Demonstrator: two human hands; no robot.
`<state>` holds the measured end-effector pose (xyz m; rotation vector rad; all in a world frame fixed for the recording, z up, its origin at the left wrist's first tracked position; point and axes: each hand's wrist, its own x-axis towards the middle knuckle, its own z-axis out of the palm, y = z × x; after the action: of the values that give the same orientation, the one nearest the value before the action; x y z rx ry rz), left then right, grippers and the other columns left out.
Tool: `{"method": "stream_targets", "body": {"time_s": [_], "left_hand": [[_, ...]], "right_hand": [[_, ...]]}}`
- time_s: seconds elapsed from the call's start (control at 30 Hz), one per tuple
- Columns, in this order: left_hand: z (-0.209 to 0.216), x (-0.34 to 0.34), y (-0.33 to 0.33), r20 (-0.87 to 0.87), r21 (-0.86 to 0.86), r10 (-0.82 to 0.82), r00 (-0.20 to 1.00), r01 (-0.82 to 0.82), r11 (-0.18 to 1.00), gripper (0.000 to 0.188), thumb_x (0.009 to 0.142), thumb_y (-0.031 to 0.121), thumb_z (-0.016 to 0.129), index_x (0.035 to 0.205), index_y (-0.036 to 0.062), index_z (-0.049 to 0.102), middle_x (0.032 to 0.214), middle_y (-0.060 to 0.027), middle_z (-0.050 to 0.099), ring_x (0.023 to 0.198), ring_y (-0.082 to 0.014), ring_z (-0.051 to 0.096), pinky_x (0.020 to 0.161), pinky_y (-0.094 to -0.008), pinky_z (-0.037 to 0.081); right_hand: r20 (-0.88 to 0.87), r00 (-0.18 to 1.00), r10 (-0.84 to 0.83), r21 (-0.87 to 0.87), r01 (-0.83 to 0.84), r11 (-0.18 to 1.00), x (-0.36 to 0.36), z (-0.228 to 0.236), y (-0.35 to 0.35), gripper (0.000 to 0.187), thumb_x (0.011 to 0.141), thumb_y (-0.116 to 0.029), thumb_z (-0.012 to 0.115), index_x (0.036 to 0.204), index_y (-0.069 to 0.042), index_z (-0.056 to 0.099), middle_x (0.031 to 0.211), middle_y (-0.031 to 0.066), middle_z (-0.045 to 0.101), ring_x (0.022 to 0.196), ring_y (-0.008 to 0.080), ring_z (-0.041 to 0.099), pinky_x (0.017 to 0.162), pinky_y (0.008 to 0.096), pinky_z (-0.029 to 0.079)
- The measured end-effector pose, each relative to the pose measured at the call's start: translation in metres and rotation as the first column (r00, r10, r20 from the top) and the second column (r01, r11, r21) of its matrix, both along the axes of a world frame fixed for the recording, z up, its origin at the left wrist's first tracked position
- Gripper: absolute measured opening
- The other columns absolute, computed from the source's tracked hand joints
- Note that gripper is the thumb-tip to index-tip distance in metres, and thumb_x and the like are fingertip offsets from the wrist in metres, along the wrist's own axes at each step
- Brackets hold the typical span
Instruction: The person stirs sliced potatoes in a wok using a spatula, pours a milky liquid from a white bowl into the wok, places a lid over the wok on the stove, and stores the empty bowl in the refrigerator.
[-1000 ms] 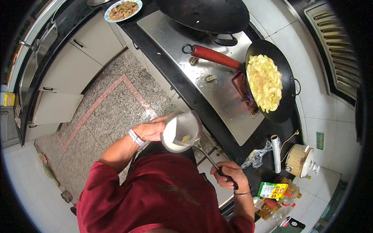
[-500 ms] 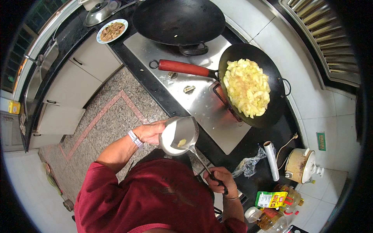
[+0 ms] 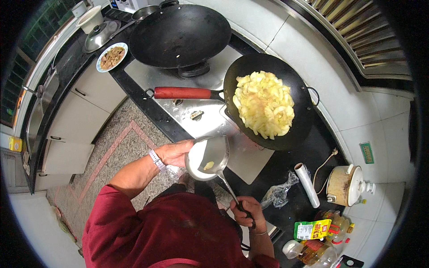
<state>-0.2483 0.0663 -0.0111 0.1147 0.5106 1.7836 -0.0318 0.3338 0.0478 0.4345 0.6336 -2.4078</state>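
My left hand (image 3: 175,152) grips a white bowl (image 3: 195,161) by its left side, over the front edge of the stove. A metal wok spatula (image 3: 217,151) lies across the bowl's mouth, a small yellowish piece of food (image 3: 208,165) on its blade. Its dark handle is wrapped in the closed fingers of my right hand (image 3: 247,212). Most of the bowl's inside is hidden by the blade. Just beyond, a black wok (image 3: 234,69) with a red handle holds a heap of pale yellow-green sliced vegetable (image 3: 263,105).
Another black wok (image 3: 178,33) occupies the far left burner. Beside it are a plate of cooked food (image 3: 111,57) and a metal lid (image 3: 102,35). On the right counter lie crumpled plastic film (image 3: 279,192), a film roll (image 3: 307,185), a stained pot (image 3: 344,185), a yellow-green packet (image 3: 313,230) and oil bottles (image 3: 313,252).
The view has swung, so the stove and both woks sit further left. Both hands keep their hold, and the spatula stays across the bowl with little visible movement.
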Motion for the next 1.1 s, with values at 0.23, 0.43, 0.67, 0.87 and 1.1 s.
{"method": "stream_targets", "body": {"time_s": [0.23,0.43,0.67,0.87,1.1], "left_hand": [[0.009,-0.015,0.022,-0.066,0.082,-0.031,0.997,0.037,0.996,0.083,0.086,0.049,0.062,0.144,0.0020,0.026,0.142,-0.0174,0.040,0.129,-0.0294,0.043,0.107,-0.0486,0.035],[0.028,-0.023,0.040,-0.047,0.137,-0.089,0.995,0.095,0.986,0.079,0.087,0.050,0.059,0.145,0.0072,0.026,0.143,-0.0157,0.039,0.131,-0.0270,0.041,0.107,-0.0487,0.035],[0.047,-0.015,0.072,-0.103,0.114,-0.146,0.984,0.158,0.981,0.083,0.084,0.053,0.062,0.146,0.0098,0.026,0.145,-0.0139,0.038,0.133,-0.0269,0.038,0.108,-0.0491,0.033],[0.043,-0.014,0.066,-0.068,0.104,-0.091,0.994,0.098,0.990,0.084,0.083,0.059,0.059,0.145,0.0114,0.029,0.145,-0.0150,0.038,0.132,-0.0296,0.040,0.105,-0.0527,0.035],[0.017,0.000,0.028,-0.022,0.129,0.027,0.999,-0.024,0.991,0.088,0.081,0.057,0.063,0.144,0.0060,0.029,0.141,-0.0200,0.040,0.128,-0.0328,0.044,0.102,-0.0552,0.040]], "right_hand": [[0.007,0.996,-0.091,-0.035,0.091,0.995,0.002,0.000,0.006,0.039,0.096,-0.026,0.053,0.105,0.012,0.054,0.061,0.0018,0.041,0.037,0.0022,0.032,0.029,0.0175,0.025],[-0.038,0.984,-0.177,-0.092,0.173,0.981,0.004,0.004,0.005,0.040,0.095,-0.026,0.054,0.108,0.012,0.054,0.061,0.0011,0.041,0.038,0.0029,0.034,0.029,0.0176,0.028],[-0.133,0.947,-0.292,-0.126,0.276,0.953,0.001,0.016,0.007,0.041,0.094,-0.027,0.056,0.108,0.012,0.053,0.061,0.0019,0.042,0.036,0.0030,0.034,0.028,0.0185,0.027],[-0.318,0.858,-0.404,0.381,0.506,0.774,-0.013,0.070,0.028,0.044,0.092,-0.035,0.059,0.109,0.006,0.052,0.062,0.0018,0.042,0.036,0.0055,0.033,0.029,0.0203,0.027],[-0.369,0.928,0.047,0.927,0.364,0.091,-0.050,0.108,0.048,0.029,0.094,-0.012,0.051,0.117,0.005,0.055,0.062,0.0060,0.053,0.043,0.0140,0.049,0.039,0.0267,0.037]]}}
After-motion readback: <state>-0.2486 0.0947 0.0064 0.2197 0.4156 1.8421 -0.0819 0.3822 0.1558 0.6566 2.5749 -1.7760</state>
